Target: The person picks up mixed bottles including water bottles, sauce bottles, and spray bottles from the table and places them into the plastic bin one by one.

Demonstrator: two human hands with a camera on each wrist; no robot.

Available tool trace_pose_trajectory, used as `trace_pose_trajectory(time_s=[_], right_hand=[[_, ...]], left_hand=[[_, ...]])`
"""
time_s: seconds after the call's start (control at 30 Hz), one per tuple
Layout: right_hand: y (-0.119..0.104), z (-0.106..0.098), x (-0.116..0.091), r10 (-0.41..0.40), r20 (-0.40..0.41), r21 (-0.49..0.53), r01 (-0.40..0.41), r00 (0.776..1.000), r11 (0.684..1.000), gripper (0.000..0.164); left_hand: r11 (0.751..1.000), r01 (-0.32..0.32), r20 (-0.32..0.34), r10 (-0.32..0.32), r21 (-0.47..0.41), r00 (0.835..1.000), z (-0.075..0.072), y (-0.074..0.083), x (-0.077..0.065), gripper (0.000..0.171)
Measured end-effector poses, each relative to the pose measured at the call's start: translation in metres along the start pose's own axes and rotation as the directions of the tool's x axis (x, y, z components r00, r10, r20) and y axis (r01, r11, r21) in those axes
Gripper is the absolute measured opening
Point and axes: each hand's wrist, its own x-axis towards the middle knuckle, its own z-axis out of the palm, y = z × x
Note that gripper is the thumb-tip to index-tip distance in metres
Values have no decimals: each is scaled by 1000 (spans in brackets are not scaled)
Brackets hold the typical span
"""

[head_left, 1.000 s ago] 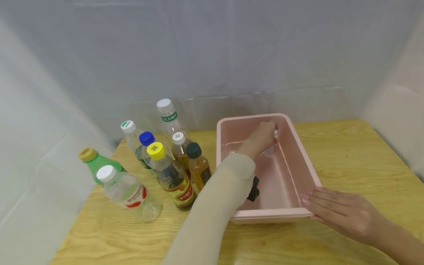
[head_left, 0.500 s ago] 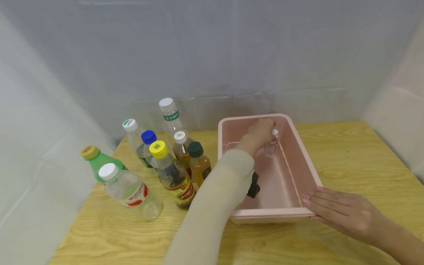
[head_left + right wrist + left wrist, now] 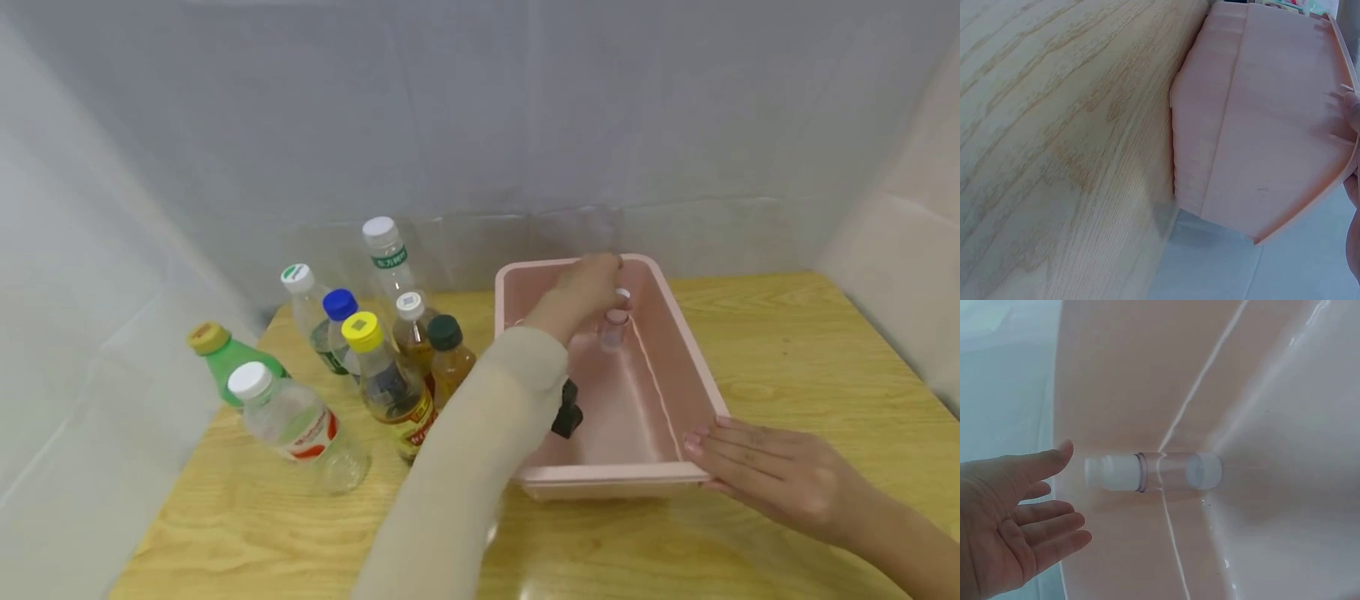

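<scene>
My left hand (image 3: 588, 283) is inside the pink plastic bin (image 3: 697, 367), just left of a small clear bottle (image 3: 613, 329). In the left wrist view the bottle has a white top and stands against the bin's wall. The left hand (image 3: 1029, 519) has its fingers spread and loosely bent, apart from the bottle's white top, with nothing in them. My right hand (image 3: 780, 479) holds the bin's near right corner, fingers over the rim and thumb at the outside. Only part of the right hand (image 3: 1354, 112) shows at the rim in the right wrist view.
Left of the bin stand several bottles, among them a yellow-capped dark one (image 3: 393, 392), a clear one with a red label (image 3: 307, 429) and a green one (image 3: 240, 362). A black object (image 3: 567, 410) shows beside the left sleeve. The wooden table (image 3: 795, 350) ends at a grey sheet (image 3: 480, 125).
My left hand has let go of the small bottle and moved up and slightly left, leaving it standing in the bin. The right hand stays at the bin's corner.
</scene>
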Motion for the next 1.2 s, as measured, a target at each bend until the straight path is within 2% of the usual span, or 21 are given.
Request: trace_pose_trajectory(time_s=[0.2, 0.43, 0.73, 1.03, 1.2], right_hand=[[1, 1, -2, 3, 13, -11, -3, 1000, 1000, 25], [0, 2, -3, 6, 9, 5, -7, 1000, 1000, 25], [0, 4, -2, 6, -4, 11, -6, 1000, 1000, 25], [0, 3, -2, 6, 0, -10, -6, 1000, 1000, 25], [0, 2, -2, 6, 2, -31, -6, 1000, 1000, 25]], left_hand=[[1000, -16, -39, 15, -13, 999, -10, 2, -2, 65], [998, 15, 15, -14, -63, 1000, -22, 4, -11, 81], [999, 2, 49, -4, 38, 999, -42, 2, -26, 90], [997, -42, 30, 41, 61, 999, -57, -2, -43, 91], [994, -97, -18, 98, 57, 995, -62, 0, -58, 92]])
